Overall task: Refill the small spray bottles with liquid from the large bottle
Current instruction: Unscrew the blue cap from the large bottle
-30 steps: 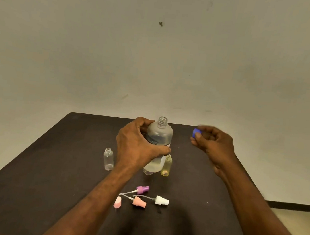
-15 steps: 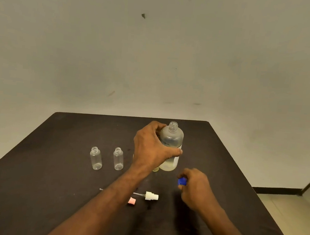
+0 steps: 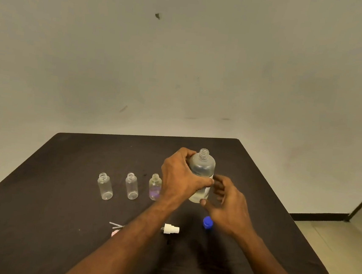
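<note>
Left of the left hand [image 3: 182, 179] and its grip around the uncapped large bottle [image 3: 202, 172], three small bottles [image 3: 131, 186] stand open for filling; right hand [image 3: 227, 204] empty, blue cap [image 3: 207, 222] parked below it on the desk [image 3: 56, 224]

We see the large clear bottle [image 3: 202, 172] upright and uncapped, partly filled with clear liquid. Its blue cap [image 3: 207, 222] lies on the table nearer us. To its left, three small clear bottles [image 3: 132, 186] stand open in a row.
</note>
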